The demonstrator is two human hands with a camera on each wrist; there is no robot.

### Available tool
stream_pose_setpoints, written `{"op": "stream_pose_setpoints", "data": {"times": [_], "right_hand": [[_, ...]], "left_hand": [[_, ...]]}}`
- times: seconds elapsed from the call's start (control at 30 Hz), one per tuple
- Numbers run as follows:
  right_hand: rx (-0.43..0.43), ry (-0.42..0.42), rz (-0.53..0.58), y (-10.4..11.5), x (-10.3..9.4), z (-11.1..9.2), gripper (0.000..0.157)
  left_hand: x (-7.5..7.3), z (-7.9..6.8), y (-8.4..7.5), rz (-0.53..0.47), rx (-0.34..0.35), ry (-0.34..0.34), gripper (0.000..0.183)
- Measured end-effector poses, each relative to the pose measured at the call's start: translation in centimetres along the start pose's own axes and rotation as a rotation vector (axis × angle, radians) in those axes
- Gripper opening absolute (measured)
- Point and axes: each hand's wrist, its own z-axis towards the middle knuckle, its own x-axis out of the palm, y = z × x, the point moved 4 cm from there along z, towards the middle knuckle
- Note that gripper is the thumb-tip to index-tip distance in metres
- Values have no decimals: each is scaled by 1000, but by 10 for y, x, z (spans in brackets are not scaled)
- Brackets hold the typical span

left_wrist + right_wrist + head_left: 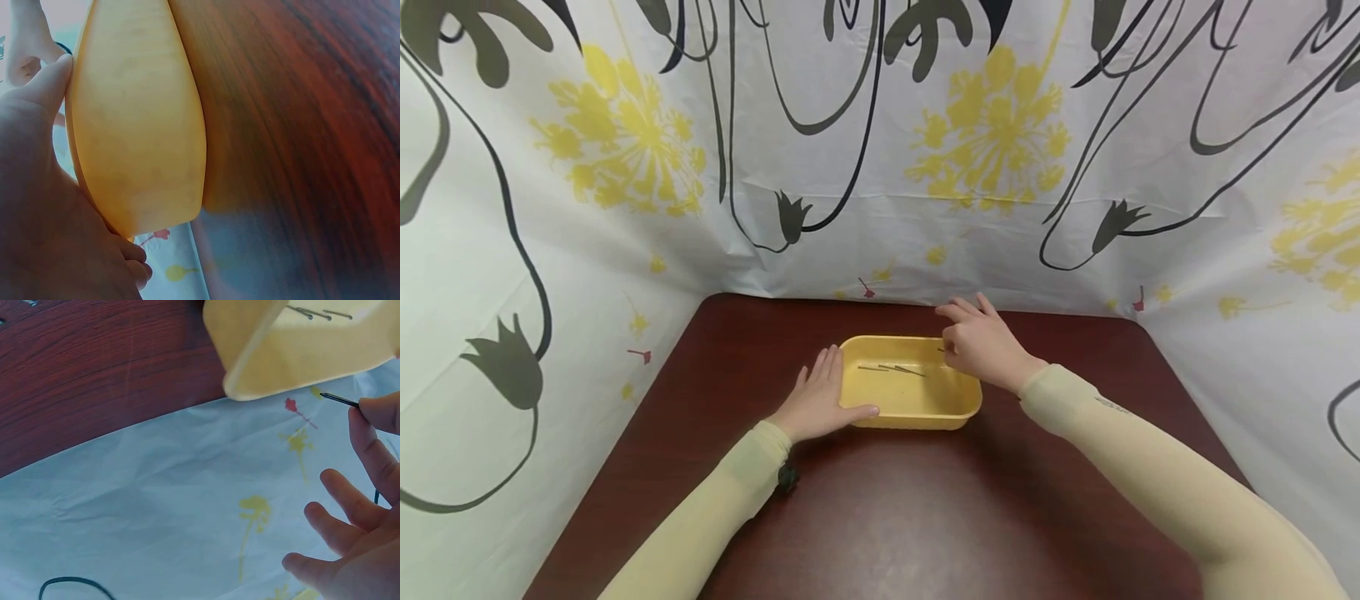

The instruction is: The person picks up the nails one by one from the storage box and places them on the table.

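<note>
A yellow plastic tray (pixel 917 422) stands on the dark red table, with several thin nails (pixel 901 370) lying on its floor. My left hand (pixel 812 407) rests against the tray's left end, fingers straight, thumb over the front rim. In the left wrist view the thumb touches the rim of the tray (pixel 137 125). Over the tray's right end, my right hand (pixel 988 346) pinches one nail (pixel 339 399) between thumb and index finger. Its pointed tip faces away from the fingertips, and the other fingers (pixel 340 534) are spread.
The table (pixel 880 517) has a glossy wood-grain top. White cloth (pixel 850 267) with yellow and grey plant prints hangs close behind it and along both sides. A small dark object (pixel 786 477) sits at the left wrist.
</note>
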Motion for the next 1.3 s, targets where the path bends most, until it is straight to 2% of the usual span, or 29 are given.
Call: {"op": "stream_pose_setpoints", "data": {"times": [0.37,0.6,0.77,1.03,1.3], "right_hand": [[127,-17,28,-32,-10,-31,20],[199,-14,32,-51,-6,-55,18],[224,7,26,-68,4,-83,19],[180,88,34,-95,23,-133,27],[83,67,50,-101,36,-164,34]], "left_hand": [[-2,-2,0,-35,-2,-11,125],[-1,-2,2,-49,-9,-19,126],[2,-1,2,-53,-9,-22,126],[5,0,0,-75,-28,-3,127],[1,1,-1,-62,-22,-8,126]]}}
